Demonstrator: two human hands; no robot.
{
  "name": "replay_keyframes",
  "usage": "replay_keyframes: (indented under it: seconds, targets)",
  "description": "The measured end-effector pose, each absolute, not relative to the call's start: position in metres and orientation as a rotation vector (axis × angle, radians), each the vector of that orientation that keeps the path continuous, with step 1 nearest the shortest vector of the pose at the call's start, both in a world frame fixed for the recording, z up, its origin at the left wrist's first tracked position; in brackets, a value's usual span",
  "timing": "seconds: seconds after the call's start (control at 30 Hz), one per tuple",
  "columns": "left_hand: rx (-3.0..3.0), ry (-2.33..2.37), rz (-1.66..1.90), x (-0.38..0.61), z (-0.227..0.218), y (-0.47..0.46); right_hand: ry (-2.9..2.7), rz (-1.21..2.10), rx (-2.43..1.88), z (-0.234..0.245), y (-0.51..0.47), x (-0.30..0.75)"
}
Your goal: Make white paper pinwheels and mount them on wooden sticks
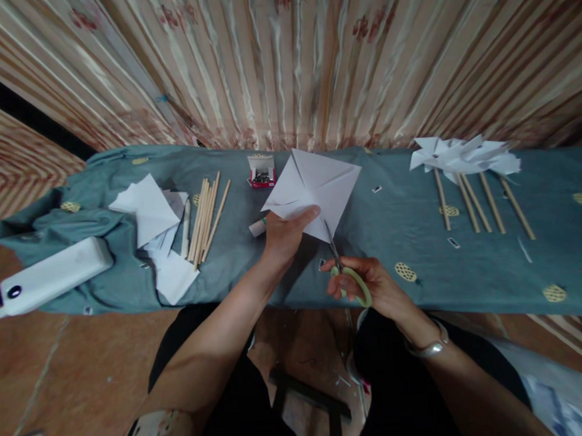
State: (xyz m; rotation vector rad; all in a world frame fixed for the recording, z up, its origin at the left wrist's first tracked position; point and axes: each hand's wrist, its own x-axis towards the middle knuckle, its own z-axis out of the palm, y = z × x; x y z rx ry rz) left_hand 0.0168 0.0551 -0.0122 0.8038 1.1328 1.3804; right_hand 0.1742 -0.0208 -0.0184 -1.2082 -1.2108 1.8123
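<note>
My left hand (287, 235) grips a white square sheet of paper (325, 180) by its near left side, thumb on top. Slits run inward from the paper's corners. In my right hand (366, 276) is a pair of scissors (358, 286) with light green handles, fingers through the loops. The scissor blades meet the paper's near corner; whether they are fully closed is hard to make out. Just beyond my left hand stands an open small red box (262, 175) of pins or similar bits. A white roll-like item (258, 228) lies partly hidden beside that hand.
Several wooden sticks (207, 216) and a white pen-like stick (186, 228) lie left, near loose white paper sheets (155, 213). A white power bank-like device (55, 275) rests at the far left. Paper pinwheels (465, 158) on sticks lie right. Behind the cloth-covered table (390, 231) hangs a curtain (282, 67).
</note>
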Motion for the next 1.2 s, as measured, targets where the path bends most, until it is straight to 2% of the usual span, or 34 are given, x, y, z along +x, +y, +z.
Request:
replay_keyframes:
  seconds: [1.2]
  targets:
    - [0.782,1.035,1.458,0.0135,-0.02,0.0588,-0.867,1.897,-1.284,-0.0175,-0.0204,0.1707]
